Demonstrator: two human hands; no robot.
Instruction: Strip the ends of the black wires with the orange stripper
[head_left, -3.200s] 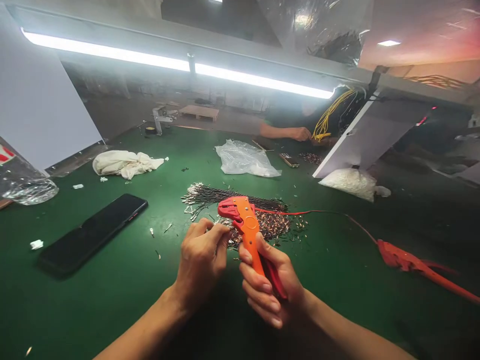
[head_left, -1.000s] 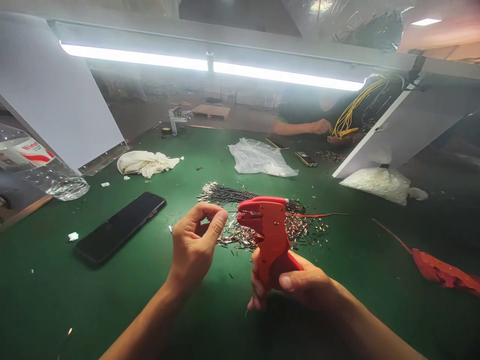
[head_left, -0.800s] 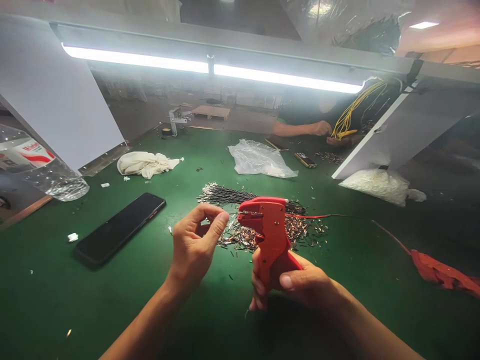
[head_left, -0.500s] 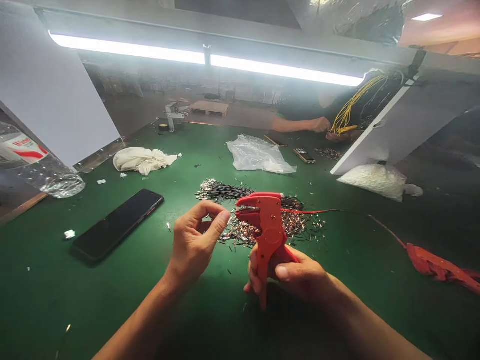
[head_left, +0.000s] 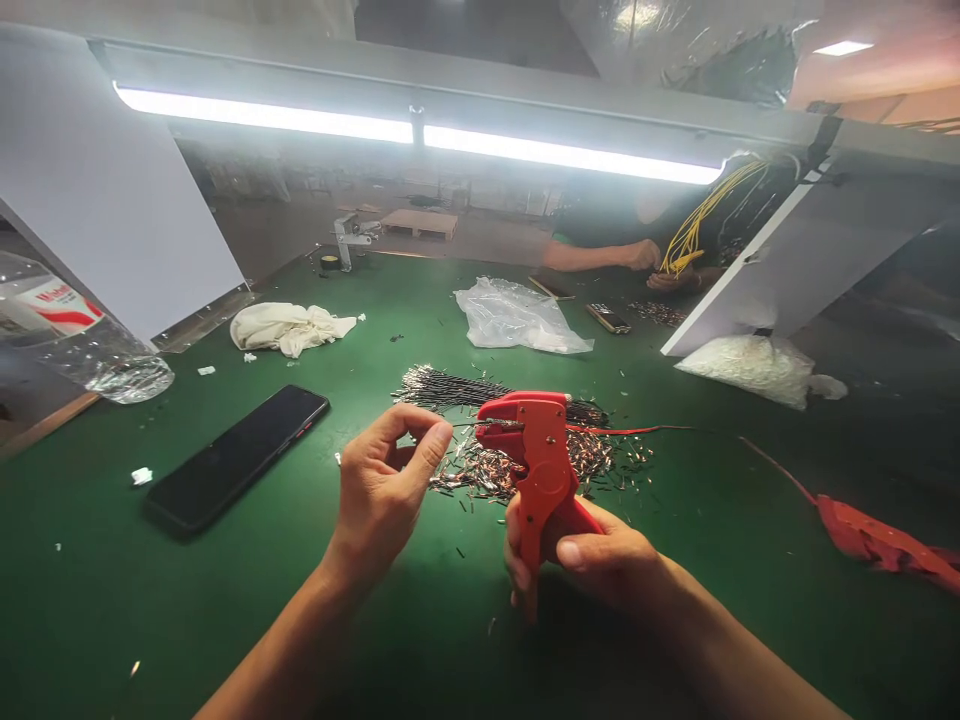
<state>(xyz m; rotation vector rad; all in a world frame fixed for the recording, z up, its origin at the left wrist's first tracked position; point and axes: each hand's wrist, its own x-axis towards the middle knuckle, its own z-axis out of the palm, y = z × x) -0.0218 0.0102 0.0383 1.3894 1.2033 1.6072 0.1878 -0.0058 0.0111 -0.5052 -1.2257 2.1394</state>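
My right hand [head_left: 592, 550] is wrapped round the handles of a red wire stripper [head_left: 546, 455], held upright with its jaws toward the left. Thumb and forefinger of my left hand [head_left: 394, 470] pinch a thin dark wire [head_left: 463, 424] that runs to the stripper's jaws. Behind the tool lies a bundle of short black wires [head_left: 450, 385] with bare, silvery ends. Under and around the jaws spreads a heap of cut wire scraps [head_left: 480, 465], coppery and black. The wire's far end is hidden in the jaws.
On the green table [head_left: 300, 600] lie a black phone [head_left: 240, 460], a white cloth [head_left: 289, 328] and a clear plastic bag [head_left: 517, 315]. A water bottle [head_left: 75, 325] is at left, a bag of white bits [head_left: 750, 365] at right. Opposite, a person's hands [head_left: 641, 256] hold yellow wires [head_left: 694, 225].
My left hand has drawn slightly left, away from the stripper, and more of the wire shows between them. The stripper's handles look a little more squeezed together.
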